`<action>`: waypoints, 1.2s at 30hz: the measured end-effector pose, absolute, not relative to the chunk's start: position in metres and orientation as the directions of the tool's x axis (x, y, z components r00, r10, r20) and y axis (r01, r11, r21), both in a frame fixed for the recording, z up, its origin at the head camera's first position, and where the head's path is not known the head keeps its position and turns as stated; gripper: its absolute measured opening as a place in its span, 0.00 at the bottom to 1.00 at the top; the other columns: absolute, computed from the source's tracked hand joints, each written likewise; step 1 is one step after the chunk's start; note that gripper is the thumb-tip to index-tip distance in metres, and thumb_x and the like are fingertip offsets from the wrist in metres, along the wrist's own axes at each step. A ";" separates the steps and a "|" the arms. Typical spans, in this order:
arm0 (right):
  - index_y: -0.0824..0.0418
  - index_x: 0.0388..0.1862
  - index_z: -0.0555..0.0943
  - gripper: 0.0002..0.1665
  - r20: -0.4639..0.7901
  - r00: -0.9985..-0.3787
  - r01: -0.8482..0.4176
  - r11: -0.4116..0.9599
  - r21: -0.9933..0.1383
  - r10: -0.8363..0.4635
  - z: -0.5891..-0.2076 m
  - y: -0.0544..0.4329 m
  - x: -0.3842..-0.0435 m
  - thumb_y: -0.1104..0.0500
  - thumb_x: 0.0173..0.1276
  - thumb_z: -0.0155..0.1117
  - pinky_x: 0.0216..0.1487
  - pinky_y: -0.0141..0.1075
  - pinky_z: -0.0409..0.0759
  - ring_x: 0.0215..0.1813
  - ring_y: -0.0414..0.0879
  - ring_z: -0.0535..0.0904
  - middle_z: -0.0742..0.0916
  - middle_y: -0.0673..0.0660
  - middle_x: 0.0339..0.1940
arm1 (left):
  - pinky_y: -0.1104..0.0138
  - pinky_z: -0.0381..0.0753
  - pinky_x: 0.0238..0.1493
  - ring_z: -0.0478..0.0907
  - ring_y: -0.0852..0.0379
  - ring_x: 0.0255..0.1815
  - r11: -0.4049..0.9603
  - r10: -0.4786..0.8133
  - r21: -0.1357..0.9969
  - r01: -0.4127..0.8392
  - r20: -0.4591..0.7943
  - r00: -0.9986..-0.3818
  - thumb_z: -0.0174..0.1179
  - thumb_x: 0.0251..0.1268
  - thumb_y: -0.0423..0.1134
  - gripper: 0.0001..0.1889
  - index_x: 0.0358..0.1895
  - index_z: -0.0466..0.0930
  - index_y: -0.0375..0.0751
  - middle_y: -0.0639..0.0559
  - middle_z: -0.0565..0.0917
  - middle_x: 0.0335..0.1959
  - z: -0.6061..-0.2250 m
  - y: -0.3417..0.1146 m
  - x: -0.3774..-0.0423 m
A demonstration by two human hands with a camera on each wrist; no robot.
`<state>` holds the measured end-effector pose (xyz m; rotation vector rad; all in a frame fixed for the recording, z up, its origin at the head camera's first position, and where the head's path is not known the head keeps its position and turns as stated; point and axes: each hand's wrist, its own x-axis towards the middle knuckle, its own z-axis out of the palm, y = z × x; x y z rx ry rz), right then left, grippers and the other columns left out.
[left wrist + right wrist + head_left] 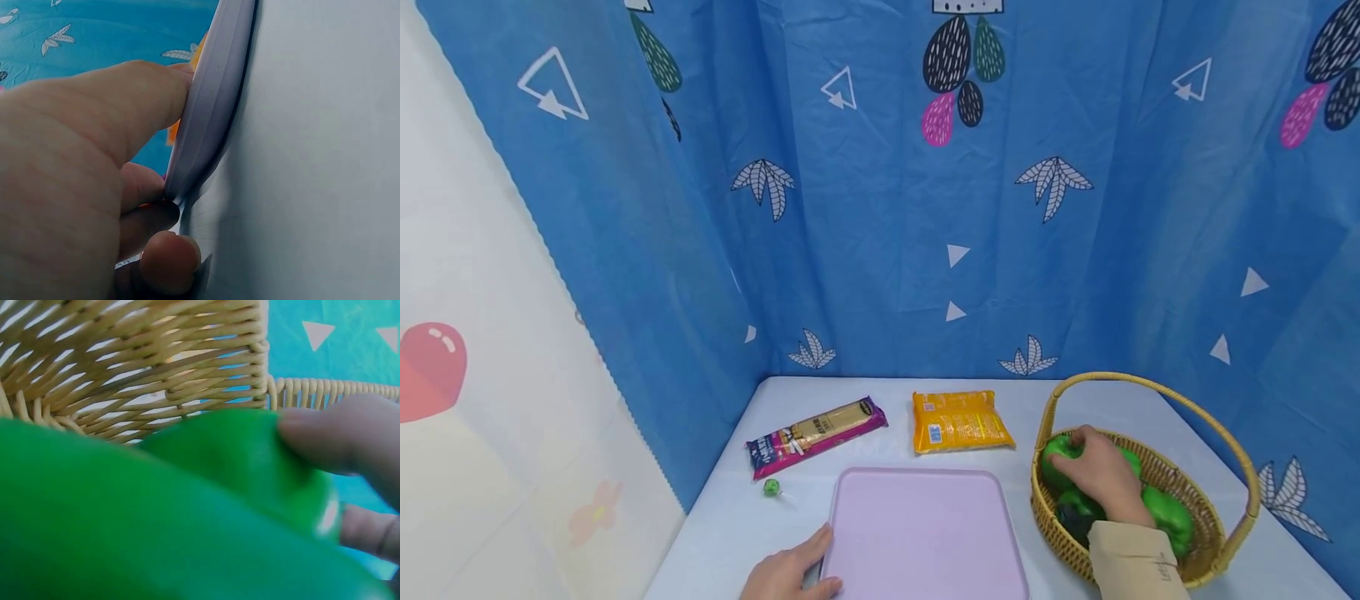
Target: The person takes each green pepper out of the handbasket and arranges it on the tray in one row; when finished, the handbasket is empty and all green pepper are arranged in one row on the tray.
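Lower right, right hand (1105, 473) has its fingers round a green pepper (1055, 467) in the wicker basket (1165, 475). Bottom centre-left, left hand (786, 573)'s fingers are gripping the lilac tray (925, 533)'s edge.

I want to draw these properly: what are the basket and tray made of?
The basket looks like wicker or cane, slightly glossy: woven strands show. The tray is probably plastic, smooth and fairly matte, with even colour and rounded corners.
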<state>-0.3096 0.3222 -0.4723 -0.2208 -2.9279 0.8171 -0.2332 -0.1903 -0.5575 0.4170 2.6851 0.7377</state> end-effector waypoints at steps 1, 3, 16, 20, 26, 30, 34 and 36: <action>0.68 0.61 0.74 0.43 0.055 -0.984 0.114 0.845 -0.523 0.167 -0.470 0.323 -0.308 0.35 0.64 0.71 0.24 0.41 0.71 0.31 0.51 0.76 0.85 0.66 0.45 | 0.41 0.80 0.65 0.73 0.40 0.72 0.821 0.361 0.538 0.191 -0.230 -0.904 0.56 0.64 0.74 0.50 0.79 0.64 0.41 0.46 0.72 0.77 -0.558 -0.190 -0.233; 0.68 0.61 0.73 0.44 0.060 -0.983 0.117 0.843 -0.524 0.174 -0.465 0.322 -0.302 0.34 0.65 0.70 0.23 0.41 0.70 0.30 0.51 0.75 0.85 0.65 0.41 | 0.42 0.80 0.66 0.73 0.40 0.73 0.816 0.366 0.545 0.193 -0.229 -0.902 0.56 0.64 0.74 0.50 0.79 0.64 0.41 0.46 0.72 0.77 -0.559 -0.190 -0.232; 0.68 0.59 0.74 0.42 0.159 -0.970 0.083 0.865 -0.495 0.184 -0.419 0.313 -0.271 0.33 0.66 0.68 0.21 0.40 0.72 0.30 0.50 0.76 0.85 0.68 0.42 | 0.40 0.80 0.65 0.73 0.39 0.73 0.821 0.355 0.541 0.181 -0.235 -0.905 0.58 0.63 0.74 0.50 0.79 0.64 0.41 0.47 0.72 0.77 -0.557 -0.189 -0.230; 0.67 0.60 0.74 0.43 0.164 -0.969 0.080 0.860 -0.503 0.186 -0.413 0.303 -0.262 0.32 0.66 0.68 0.21 0.39 0.70 0.28 0.49 0.74 0.83 0.62 0.35 | 0.41 0.79 0.66 0.73 0.39 0.73 0.817 0.355 0.548 0.178 -0.236 -0.905 0.58 0.63 0.74 0.50 0.79 0.64 0.41 0.47 0.72 0.77 -0.555 -0.190 -0.230; 0.64 0.58 0.76 0.39 0.202 -0.973 -0.018 0.834 -0.552 0.112 -0.403 0.261 -0.247 0.35 0.66 0.71 0.22 0.38 0.71 0.26 0.47 0.74 0.83 0.57 0.34 | 0.41 0.80 0.66 0.73 0.39 0.73 0.816 0.361 0.548 0.183 -0.235 -0.903 0.58 0.63 0.74 0.51 0.79 0.64 0.41 0.47 0.72 0.77 -0.556 -0.190 -0.230; 0.58 0.53 0.79 0.30 0.256 -0.967 -0.151 0.794 -0.588 0.005 -0.409 0.214 -0.252 0.41 0.62 0.77 0.25 0.35 0.76 0.29 0.44 0.76 0.86 0.56 0.41 | 0.40 0.79 0.65 0.73 0.39 0.73 0.817 0.356 0.548 0.179 -0.236 -0.904 0.58 0.63 0.73 0.50 0.79 0.64 0.41 0.46 0.72 0.76 -0.556 -0.189 -0.230; 0.52 0.48 0.80 0.25 0.302 -0.939 -0.323 0.730 -0.603 -0.165 -0.427 0.157 -0.264 0.43 0.60 0.80 0.31 0.31 0.82 0.35 0.40 0.78 0.86 0.51 0.44 | 0.39 0.79 0.65 0.73 0.37 0.72 0.823 0.339 0.544 0.163 -0.239 -0.910 0.59 0.63 0.73 0.50 0.78 0.65 0.41 0.45 0.73 0.76 -0.556 -0.187 -0.231; 0.51 0.47 0.80 0.25 0.314 -0.915 -0.398 0.702 -0.591 -0.254 -0.438 0.131 -0.272 0.42 0.60 0.80 0.34 0.31 0.84 0.37 0.39 0.79 0.86 0.49 0.44 | 0.37 0.78 0.65 0.72 0.36 0.73 0.825 0.327 0.546 0.147 -0.248 -0.912 0.59 0.62 0.74 0.50 0.78 0.65 0.42 0.46 0.73 0.76 -0.556 -0.186 -0.232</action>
